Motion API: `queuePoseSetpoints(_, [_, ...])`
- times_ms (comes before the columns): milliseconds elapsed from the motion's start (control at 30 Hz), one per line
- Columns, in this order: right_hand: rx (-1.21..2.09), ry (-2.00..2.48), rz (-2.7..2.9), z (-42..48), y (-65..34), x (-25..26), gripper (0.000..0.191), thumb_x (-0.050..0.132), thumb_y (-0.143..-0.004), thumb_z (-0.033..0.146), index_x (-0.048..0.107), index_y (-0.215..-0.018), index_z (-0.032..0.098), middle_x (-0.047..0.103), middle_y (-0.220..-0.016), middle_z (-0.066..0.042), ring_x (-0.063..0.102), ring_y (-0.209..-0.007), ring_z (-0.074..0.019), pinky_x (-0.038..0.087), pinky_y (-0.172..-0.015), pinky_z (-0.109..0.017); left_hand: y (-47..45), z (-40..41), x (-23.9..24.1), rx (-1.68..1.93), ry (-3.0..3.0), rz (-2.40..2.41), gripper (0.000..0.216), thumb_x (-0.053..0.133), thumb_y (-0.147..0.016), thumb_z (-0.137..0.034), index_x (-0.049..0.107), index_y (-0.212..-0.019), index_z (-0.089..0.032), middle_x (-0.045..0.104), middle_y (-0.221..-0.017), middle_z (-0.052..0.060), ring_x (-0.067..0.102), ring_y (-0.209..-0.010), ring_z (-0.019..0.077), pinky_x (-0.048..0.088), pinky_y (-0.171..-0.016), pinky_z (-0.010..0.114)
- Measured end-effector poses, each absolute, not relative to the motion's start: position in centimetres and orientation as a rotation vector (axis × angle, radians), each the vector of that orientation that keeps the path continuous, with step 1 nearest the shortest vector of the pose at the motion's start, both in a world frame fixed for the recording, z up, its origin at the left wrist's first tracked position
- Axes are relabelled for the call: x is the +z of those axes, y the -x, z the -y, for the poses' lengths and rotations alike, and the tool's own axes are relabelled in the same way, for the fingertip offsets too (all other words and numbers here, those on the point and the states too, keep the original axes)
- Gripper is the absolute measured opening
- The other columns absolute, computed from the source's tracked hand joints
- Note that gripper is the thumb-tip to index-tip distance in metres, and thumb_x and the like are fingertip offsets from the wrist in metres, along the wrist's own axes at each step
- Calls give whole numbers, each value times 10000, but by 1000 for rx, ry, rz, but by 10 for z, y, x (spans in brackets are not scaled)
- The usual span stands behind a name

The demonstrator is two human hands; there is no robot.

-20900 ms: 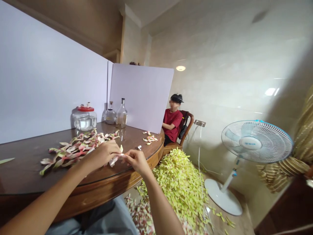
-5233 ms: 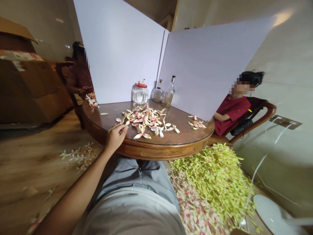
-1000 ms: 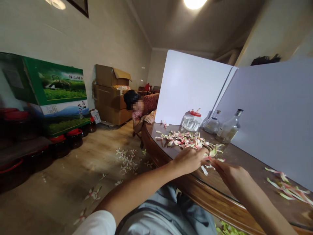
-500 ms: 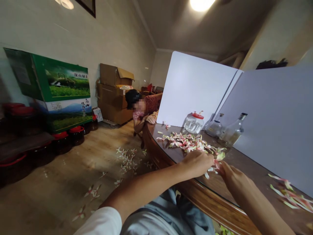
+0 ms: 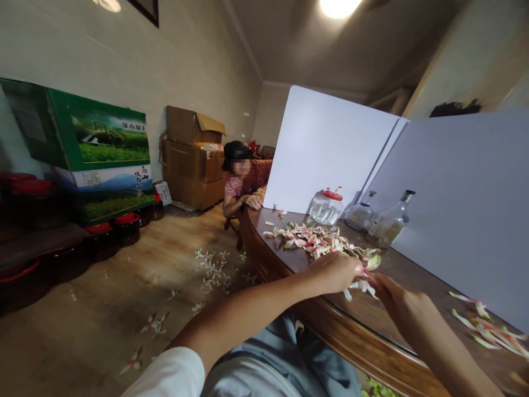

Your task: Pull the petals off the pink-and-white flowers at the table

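My left hand (image 5: 333, 271) and my right hand (image 5: 399, 300) meet over the near edge of the round wooden table (image 5: 330, 317). Both are pinched on a small pink-and-white petal cluster (image 5: 360, 284) held between them. Just beyond my fingers a heap of pink, white and green petals (image 5: 318, 241) lies spread on the tabletop. A smaller bunch of petals (image 5: 487, 331) lies on the table to the right of my right forearm.
A red-lidded glass jar (image 5: 325, 207) and two glass bottles (image 5: 386, 223) stand before white boards (image 5: 330, 149). A person (image 5: 242, 179) leans at the table's far left edge. Cardboard boxes (image 5: 192, 160), a green carton (image 5: 99, 151), red-lidded jars (image 5: 126, 227) and floor petals (image 5: 212, 267) lie left.
The person at the far edge has straightened up a little. My hands stay pinched together on the petal cluster, shifted barely at all.
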State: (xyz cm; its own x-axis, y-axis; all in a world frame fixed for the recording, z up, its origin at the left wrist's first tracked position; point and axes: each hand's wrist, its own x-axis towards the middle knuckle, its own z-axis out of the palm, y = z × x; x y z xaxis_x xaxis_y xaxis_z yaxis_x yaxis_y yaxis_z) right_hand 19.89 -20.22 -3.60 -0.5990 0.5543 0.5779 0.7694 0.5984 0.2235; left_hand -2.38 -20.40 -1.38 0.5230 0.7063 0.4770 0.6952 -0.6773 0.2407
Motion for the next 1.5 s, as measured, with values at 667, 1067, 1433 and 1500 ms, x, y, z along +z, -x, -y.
queuePoseSetpoints(667, [-680, 1017, 2332, 205, -204, -34, 601, 246, -1068, 553, 707, -986, 175, 687, -571, -58, 666, -440, -197, 375, -429, -250, 17, 202, -14, 884, -2702, -1192, 189, 537, -959, -213, 685, -1034, -121, 732, -880, 127, 738, -884, 242, 590, -764, 310])
queuePoseSetpoints(1067, [-521, 1214, 2399, 208, -187, -40, 403, 333, -1065, 380, 686, -1051, 185, 728, -693, -76, 708, -573, -236, 362, -512, -283, 23, 197, -23, 915, -2707, -1158, 217, 519, -941, -193, 722, -996, -138, 742, -886, 115, 739, -856, 243, 547, -696, 275])
queuePoseSetpoints(1433, [-84, 1389, 2091, 161, -182, -10, 647, 346, -982, 682, 738, -950, 167, 749, -916, -139, 701, -868, -274, 484, -785, -343, 49, 174, -40, 887, -2695, -1141, 206, 567, -984, -281, 736, -1044, -181, 737, -1061, 76, 666, -1074, 178, 496, -975, 259])
queuePoseSetpoints(1500, [-35, 1422, 2028, 121, -186, -11, 721, 316, -971, 709, 698, -1161, 128, 713, -1159, -191, 661, -1087, -318, 492, -927, -417, 60, 169, -43, 887, -2694, -1175, 254, 601, -971, -346, 714, -1166, -228, 676, -1269, 74, 588, -1244, 198, 426, -1104, 292])
